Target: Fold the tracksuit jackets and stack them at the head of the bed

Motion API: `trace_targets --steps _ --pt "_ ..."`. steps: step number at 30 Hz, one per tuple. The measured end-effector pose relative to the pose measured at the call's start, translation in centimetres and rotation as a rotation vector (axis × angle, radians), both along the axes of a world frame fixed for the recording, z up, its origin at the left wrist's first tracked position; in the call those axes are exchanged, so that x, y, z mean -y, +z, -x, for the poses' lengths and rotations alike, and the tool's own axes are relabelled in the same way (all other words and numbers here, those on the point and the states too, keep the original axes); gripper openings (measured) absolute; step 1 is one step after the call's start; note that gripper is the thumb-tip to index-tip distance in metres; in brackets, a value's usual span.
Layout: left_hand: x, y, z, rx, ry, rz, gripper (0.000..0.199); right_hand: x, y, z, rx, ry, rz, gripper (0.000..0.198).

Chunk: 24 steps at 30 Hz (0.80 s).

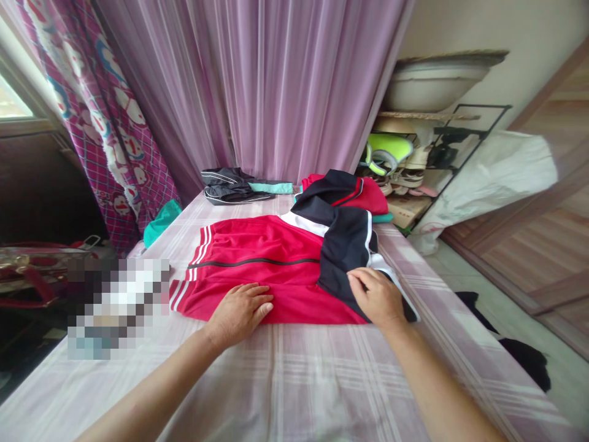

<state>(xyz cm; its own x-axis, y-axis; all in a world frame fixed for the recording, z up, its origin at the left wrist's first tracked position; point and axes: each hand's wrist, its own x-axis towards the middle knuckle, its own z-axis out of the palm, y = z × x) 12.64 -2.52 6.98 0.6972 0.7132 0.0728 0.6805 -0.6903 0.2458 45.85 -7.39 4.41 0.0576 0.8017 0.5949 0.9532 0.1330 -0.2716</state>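
Observation:
A red zip-up jacket (pixel 271 242) lies across the bed with its white-striped hem to the left and its dark navy and white top part to the right. Its black zipper runs lengthwise along the red front. My left hand (pixel 242 312) rests flat on the near edge of the red cloth, fingers stretched out. Over the dark part at the right, my right hand (pixel 378 299) is closed, thumb and curled fingers gripping the jacket's fabric near the white trim. The collar area is partly covered by a folded-over dark sleeve (pixel 345 245).
Behind the jacket lie a black garment (pixel 230 187) with white piping and a red and navy pile of clothes (pixel 375 195). A teal cloth (pixel 162 222) sits at the left edge. Purple curtains (pixel 285 86) hang behind; a shoe rack (pixel 453 144) stands at right.

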Motion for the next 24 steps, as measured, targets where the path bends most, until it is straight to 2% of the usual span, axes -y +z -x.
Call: trace_targets --steps 2,4,6,8,12,15,18,21,24 --pt "-0.6 1.1 -0.6 0.031 0.005 0.011 0.052 -0.2 -0.5 -2.9 0.001 -0.169 -0.017 0.028" --pt "-1.4 1.9 -1.5 0.033 0.023 0.009 0.052 -0.4 -1.3 -5.2 0.025 -0.274 0.024 0.035" --pt "-2.2 2.5 -2.7 0.026 0.040 -0.009 0.048 -0.6 -2.1 -6.4 0.059 -0.313 0.092 0.044" --pt "-3.0 2.8 -4.1 0.028 0.024 -0.031 0.044 -0.7 -2.6 -6.5 0.092 -0.313 0.141 0.042" --pt "-4.8 4.0 -8.1 0.038 -0.079 -0.114 0.037 -0.5 -2.0 -5.0 0.119 -0.268 0.077 0.018" --pt "-6.0 5.3 -12.8 0.005 -0.213 -0.197 0.034 -0.3 -1.0 -4.3 0.105 -0.173 -0.008 0.022" --pt "-7.1 6.1 -18.8 -0.057 -0.400 -0.307 0.042 0.0 -0.2 -4.3 0.072 -0.037 -0.022 0.031" --pt "-8.0 5.8 -24.5 -0.098 -0.577 -0.407 0.041 0.1 0.1 -4.6 0.040 0.067 -0.045 0.035" --pt "-9.1 4.8 -28.2 -0.153 -0.722 -0.499 0.023 0.2 0.0 -4.6 0.009 0.120 -0.046 0.035"
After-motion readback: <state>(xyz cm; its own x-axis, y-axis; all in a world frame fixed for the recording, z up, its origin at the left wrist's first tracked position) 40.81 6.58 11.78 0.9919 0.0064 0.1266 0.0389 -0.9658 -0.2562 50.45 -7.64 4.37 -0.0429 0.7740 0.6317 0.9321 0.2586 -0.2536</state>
